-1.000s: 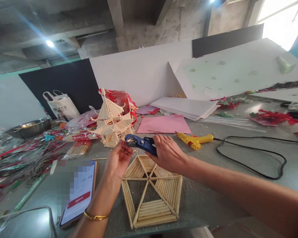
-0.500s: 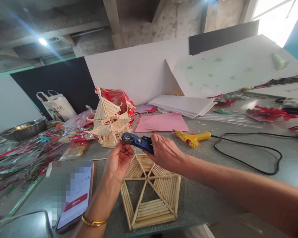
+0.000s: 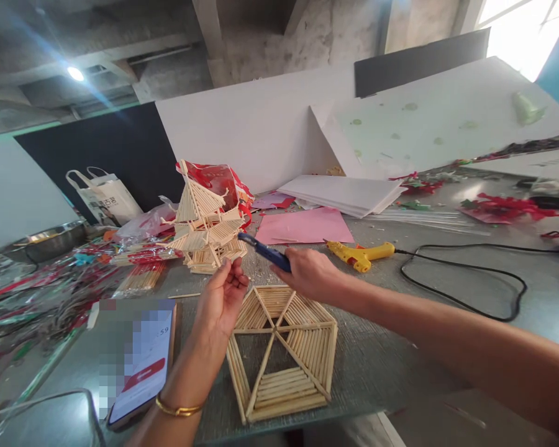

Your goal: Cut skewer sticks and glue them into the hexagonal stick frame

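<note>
The grey surface [image 3: 382, 366] carries a flat hexagonal stick frame [image 3: 279, 354] near its front edge, with a stick tower [image 3: 205, 230] standing behind it. Above the frame's far side, the right hand [image 3: 310, 273] is closed around a blue cutter [image 3: 263, 250], whose tip points left. The left hand [image 3: 221, 301] is raised just beside that tip, fingers half curled; whether they pinch anything cannot be told.
</note>
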{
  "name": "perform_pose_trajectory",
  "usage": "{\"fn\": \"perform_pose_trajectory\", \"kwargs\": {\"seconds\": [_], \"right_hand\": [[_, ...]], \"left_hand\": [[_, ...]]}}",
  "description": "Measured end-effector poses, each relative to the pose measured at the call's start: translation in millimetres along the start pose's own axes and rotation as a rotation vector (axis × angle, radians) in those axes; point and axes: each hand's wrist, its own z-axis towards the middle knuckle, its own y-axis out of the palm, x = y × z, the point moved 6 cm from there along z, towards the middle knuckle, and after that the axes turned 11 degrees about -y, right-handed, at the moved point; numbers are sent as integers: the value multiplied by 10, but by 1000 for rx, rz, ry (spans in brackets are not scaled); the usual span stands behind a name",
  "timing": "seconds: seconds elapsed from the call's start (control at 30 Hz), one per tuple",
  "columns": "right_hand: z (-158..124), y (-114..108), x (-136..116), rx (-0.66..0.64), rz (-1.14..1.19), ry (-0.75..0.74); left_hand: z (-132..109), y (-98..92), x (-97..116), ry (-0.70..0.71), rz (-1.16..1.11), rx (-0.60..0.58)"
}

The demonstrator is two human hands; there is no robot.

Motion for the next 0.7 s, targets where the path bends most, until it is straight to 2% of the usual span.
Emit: {"fn": "perform_pose_trajectory", "kwargs": {"seconds": [0.13, 0.27, 0.33, 0.47, 0.57, 0.7], "right_hand": [[95, 57, 299, -21, -76, -11], [149, 220, 478, -92, -162, -67], [168, 273, 487, -83, -188, -117], [191, 332, 472, -51, -206, -166], [201, 367, 477, -48, -196, -173], [214, 399, 489, -53, -183, -194]], "left_hand": [[-49, 59, 82, 92, 281, -70], [-142, 197, 76, 155, 842, -184], [-201, 241, -30, 87, 1166, -249], [-398, 273, -317, -87, 1708, -511], [-508, 294, -398, -91, 1883, -609], [-542, 297, -429, -116, 1946, -657]]}}
